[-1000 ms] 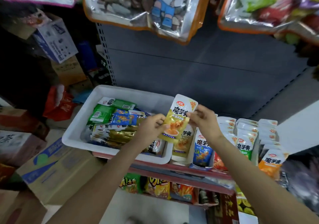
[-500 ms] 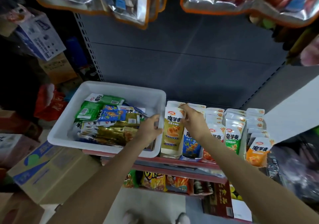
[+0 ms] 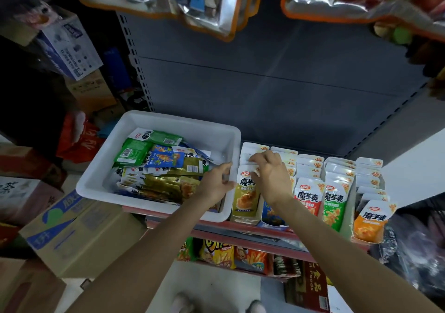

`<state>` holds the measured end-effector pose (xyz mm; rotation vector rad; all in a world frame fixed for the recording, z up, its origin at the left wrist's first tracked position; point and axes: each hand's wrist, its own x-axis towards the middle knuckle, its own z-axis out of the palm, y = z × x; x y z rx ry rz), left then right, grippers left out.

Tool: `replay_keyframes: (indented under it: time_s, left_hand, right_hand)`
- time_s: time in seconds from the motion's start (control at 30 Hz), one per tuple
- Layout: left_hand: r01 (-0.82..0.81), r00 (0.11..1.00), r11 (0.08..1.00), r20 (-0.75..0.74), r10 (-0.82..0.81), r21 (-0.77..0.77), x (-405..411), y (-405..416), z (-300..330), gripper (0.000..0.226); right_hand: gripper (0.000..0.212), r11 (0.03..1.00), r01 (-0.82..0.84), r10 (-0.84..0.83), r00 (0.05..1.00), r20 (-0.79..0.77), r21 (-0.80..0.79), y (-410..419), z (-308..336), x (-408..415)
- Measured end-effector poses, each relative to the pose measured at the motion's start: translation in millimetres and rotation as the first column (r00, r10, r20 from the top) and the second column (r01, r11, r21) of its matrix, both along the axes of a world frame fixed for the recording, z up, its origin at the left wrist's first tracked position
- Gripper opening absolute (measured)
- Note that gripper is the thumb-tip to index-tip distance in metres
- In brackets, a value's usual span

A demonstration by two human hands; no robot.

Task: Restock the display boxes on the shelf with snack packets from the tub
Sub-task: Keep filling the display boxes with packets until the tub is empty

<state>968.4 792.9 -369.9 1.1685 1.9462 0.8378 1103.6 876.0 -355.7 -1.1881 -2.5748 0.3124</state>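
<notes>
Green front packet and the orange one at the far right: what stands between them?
In the head view, one row of white-topped packets stands between the green front packet and the orange packet.

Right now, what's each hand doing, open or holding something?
Left hand: grips the tub rim.
Right hand: fingers curled on the tops of the packets in the leftmost box; a real grip cannot be told.

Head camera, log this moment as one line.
left hand: on white tub rim | right hand: fingers on yellow packet top, leftmost display box | packet: upright
</notes>
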Motion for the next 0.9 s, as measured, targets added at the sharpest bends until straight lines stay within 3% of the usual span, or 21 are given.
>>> replay_keyframes:
  time_s: [0.1,0.17,0.27,0.37,0.47,0.53,0.63,0.77,0.9]
  left_hand:
    - [0.006,0.996,1.000,-0.093,-0.004,0.023,-10,-11,-3,0.037]
    - [-0.059,0.985,0.997,-0.156,0.067,0.052,-25,-23,-5,0.028]
    - [-0.114,0.937,0.992,-0.327,0.123,0.046,-58,-41,-8,0.034]
    - [-0.096,0.860,0.986,-0.510,0.015,-0.133,-87,-57,-7,0.049]
    - [-0.038,0.848,0.955,-0.515,-0.125,-0.294,-102,-70,-4,0.058]
    - [-0.022,0.868,0.940,-0.473,-0.152,-0.341,-107,-75,-4,0.061]
    - [-0.022,0.882,0.943,-0.451,-0.138,-0.331,-109,-78,-2,0.061]
    - [-0.103,0.907,0.982,-0.420,0.027,-0.160,-105,-73,1,0.059]
    - [-0.028,0.961,1.000,-0.277,0.028,0.001,-93,-61,11,0.056]
  right_hand:
    - [0.028,0.989,-0.147,0.145,0.983,-0.109,-0.007,-15,6,-13]
    - [0.029,0.963,-0.261,0.255,0.963,-0.088,-0.072,-24,10,-29]
    - [0.030,0.921,-0.299,0.319,0.947,0.044,-0.252,-34,9,-61]
    - [0.032,0.913,-0.223,0.320,0.911,0.260,-0.341,-43,-1,-92]
    - [0.033,0.906,-0.155,0.341,0.820,0.461,-0.395,-51,-11,-107]
    - [0.032,0.919,-0.121,0.313,0.803,0.507,-0.374,-54,-12,-114]
    - [0.029,0.938,-0.123,0.260,0.869,0.421,-0.325,-53,-10,-118]
    - [0.018,0.895,-0.076,0.112,0.992,0.056,-0.440,-41,5,-112]
    - [0.016,0.846,-0.159,0.011,0.960,-0.280,-0.510,-30,36,-95]
